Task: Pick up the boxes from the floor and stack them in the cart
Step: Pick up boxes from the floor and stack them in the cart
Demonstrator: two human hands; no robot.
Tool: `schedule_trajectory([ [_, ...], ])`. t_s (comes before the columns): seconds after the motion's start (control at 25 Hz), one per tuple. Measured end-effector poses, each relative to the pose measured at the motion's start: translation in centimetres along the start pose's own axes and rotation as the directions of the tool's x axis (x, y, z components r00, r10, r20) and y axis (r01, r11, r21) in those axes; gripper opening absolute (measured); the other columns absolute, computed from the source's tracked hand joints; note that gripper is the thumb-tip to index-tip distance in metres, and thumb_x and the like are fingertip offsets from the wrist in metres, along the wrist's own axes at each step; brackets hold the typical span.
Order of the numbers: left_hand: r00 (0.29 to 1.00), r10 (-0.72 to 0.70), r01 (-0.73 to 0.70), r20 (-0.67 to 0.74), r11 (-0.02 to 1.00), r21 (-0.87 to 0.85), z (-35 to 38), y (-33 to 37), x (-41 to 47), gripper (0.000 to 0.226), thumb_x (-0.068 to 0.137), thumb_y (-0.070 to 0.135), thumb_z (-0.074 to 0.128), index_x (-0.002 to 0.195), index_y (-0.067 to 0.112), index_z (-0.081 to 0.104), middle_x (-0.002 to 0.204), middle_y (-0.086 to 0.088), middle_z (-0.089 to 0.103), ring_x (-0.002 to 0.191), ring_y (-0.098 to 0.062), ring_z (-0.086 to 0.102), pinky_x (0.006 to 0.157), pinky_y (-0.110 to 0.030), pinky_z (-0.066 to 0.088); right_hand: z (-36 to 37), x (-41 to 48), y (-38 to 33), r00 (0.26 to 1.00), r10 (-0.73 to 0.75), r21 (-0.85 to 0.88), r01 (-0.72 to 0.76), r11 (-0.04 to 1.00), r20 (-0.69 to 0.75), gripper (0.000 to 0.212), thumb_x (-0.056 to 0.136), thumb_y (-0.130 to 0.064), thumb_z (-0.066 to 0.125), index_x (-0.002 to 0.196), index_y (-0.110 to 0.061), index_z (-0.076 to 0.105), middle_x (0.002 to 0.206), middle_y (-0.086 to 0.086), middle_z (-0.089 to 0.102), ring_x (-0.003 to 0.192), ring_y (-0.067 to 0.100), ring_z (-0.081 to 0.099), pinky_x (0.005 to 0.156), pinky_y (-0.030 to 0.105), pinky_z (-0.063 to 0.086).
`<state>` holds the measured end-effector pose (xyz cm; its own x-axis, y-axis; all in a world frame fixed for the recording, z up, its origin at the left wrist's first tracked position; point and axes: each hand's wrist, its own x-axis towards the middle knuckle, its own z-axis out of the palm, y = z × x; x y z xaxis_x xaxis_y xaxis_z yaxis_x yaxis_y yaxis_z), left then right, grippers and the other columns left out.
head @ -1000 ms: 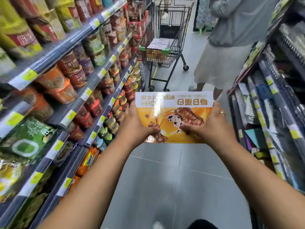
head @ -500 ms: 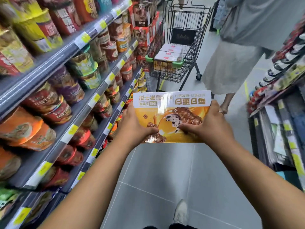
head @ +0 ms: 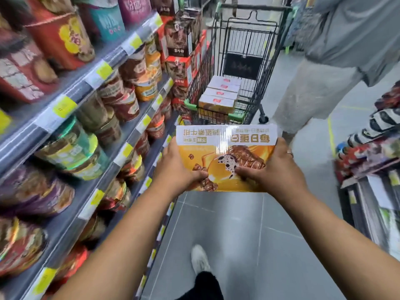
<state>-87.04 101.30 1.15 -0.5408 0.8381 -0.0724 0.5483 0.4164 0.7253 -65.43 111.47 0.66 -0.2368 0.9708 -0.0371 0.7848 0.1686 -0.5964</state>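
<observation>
I hold a flat yellow and white box (head: pixel 225 148) with a food picture in front of me at waist height. My left hand (head: pixel 179 169) grips its left edge and my right hand (head: pixel 275 169) grips its right edge, thumbs on top. Just beyond the box stands a black wire shopping cart (head: pixel 244 53) with green corner bumpers. Several white-topped boxes (head: pixel 223 92) lie stacked inside its basket.
Shelves (head: pixel 91 83) packed with tubs and snack packs line the left side, close to my left arm. Another person (head: pixel 320 79) in grey stands right of the cart. A low goods rack (head: pixel 372 148) runs along the right. My foot (head: pixel 200 259) is on the grey tiled floor.
I have walked forward with the box held in both hands; the cart is now much closer and larger, and the person beside it is nearer.
</observation>
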Motion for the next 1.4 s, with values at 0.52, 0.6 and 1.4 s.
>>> schedule_trajectory([
  [0.52,0.996,0.023,-0.036,0.089,0.988,0.152,1.5,3.8,33.4,0.115,0.053,0.041,0.091,0.144,0.018,0.025,0.139,-0.007,0.042,0.126,-0.028,0.044,0.105,-0.045,0.039,4.8,29.8,-5.9,0.990,0.139,0.065,-0.138,0.988,0.000,0.120,0.054,-0.060,0.084,0.145,-0.012,0.022,0.140,0.015,0.045,0.123,0.035,0.050,0.094,0.044,0.047],
  [0.6,0.997,0.015,-0.026,0.074,0.989,0.148,2.7,4.2,37.9,0.113,0.051,0.042,0.091,0.142,0.019,0.028,0.137,-0.006,0.045,0.124,-0.028,0.046,0.103,-0.046,0.041,5.5,34.6,-5.9,0.991,0.129,0.076,-0.130,0.989,0.019,0.118,0.055,-0.060,0.083,0.144,-0.011,0.023,0.139,0.016,0.046,0.122,0.035,0.050,0.094,0.044,0.047],
  [1.4,0.920,-0.316,0.331,0.233,0.943,-0.025,14.2,0.0,67.4,0.062,0.082,0.048,0.069,0.121,0.012,0.037,0.118,-0.004,0.056,0.106,-0.021,0.053,0.084,-0.026,0.040,19.1,61.3,-3.1,0.824,0.485,0.398,-0.566,0.722,0.293,0.059,0.081,-0.048,0.071,0.121,-0.025,0.034,0.114,-0.006,0.056,0.106,0.018,0.058,0.093,0.031,0.044],
])
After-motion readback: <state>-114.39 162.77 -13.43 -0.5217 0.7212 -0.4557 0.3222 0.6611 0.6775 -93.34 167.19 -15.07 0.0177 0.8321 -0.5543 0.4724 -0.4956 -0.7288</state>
